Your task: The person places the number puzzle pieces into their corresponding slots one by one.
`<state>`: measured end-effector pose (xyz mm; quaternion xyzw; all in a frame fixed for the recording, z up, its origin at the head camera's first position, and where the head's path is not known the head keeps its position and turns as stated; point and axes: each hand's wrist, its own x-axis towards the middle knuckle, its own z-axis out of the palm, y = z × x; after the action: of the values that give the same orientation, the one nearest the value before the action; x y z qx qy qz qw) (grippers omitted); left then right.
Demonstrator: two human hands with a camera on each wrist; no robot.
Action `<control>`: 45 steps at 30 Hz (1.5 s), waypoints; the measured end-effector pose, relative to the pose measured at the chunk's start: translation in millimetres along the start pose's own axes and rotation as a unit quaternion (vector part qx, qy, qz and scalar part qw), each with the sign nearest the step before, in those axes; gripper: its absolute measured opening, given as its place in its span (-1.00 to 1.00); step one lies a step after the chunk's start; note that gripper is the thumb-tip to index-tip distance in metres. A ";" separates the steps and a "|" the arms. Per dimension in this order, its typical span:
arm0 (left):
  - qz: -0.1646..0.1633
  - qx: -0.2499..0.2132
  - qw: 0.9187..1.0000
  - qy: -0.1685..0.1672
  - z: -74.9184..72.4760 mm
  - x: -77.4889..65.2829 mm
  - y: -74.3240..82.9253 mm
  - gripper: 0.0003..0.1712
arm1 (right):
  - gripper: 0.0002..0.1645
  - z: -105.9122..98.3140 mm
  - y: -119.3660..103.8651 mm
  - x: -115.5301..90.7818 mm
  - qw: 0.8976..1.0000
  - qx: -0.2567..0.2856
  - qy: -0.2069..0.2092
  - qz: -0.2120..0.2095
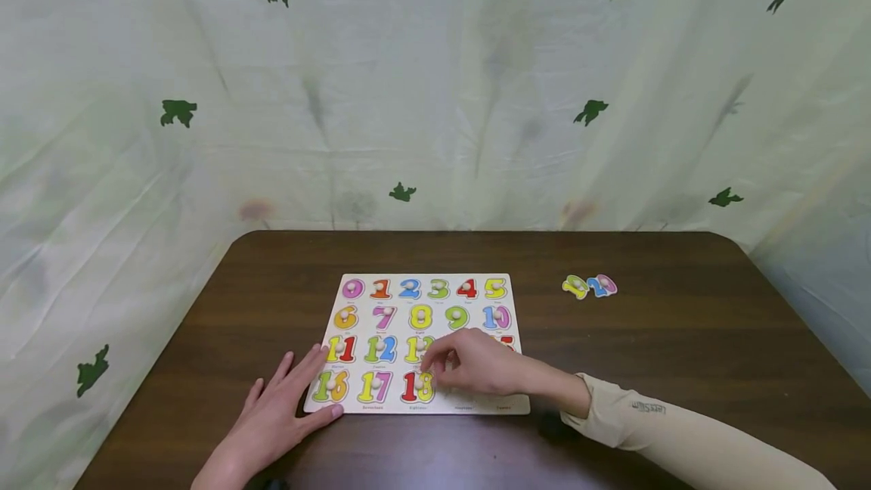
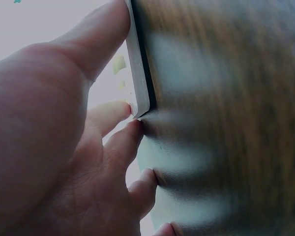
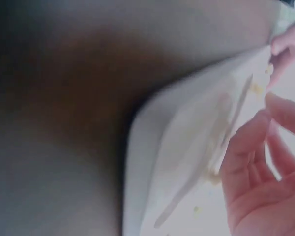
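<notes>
A white number puzzle board (image 1: 449, 404) lies on the table with several colourful knobbed number pieces in its rows. My right hand (image 1: 479, 361) is over its lower middle, thumb and index finger together at the red and yellow number 18 piece (image 1: 410, 387). In the right wrist view, the right hand's fingertips (image 3: 266, 115) meet above the board, and what lies between them is blurred. At the board's left edge rests my left hand (image 1: 275, 410), fingers spread and straight, thumb at the lower left corner. The right hand and forearm hide part of the board's lower right.
Off to the board's right lie a yellow-green number piece (image 1: 575, 286) and a blue and pink number piece (image 1: 602, 286), side by side. The brown wooden table (image 1: 653, 354) has rounded far corners. Behind it hangs a pale curtain (image 1: 435, 97) with leaf prints.
</notes>
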<state>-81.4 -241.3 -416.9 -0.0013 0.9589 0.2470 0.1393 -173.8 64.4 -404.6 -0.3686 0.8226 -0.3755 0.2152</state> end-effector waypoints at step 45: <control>0.001 0.011 1.000 -0.001 0.8 0.7 -2.1 0.17 | -0.72 -180.4 141.1 -99.9 0.990 0.027 0.093 0.100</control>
<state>-81.7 -242.8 -418.7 0.0015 0.9614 0.2366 0.1405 -287.0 286.9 -393.7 -0.2417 0.8615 -0.4069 0.1841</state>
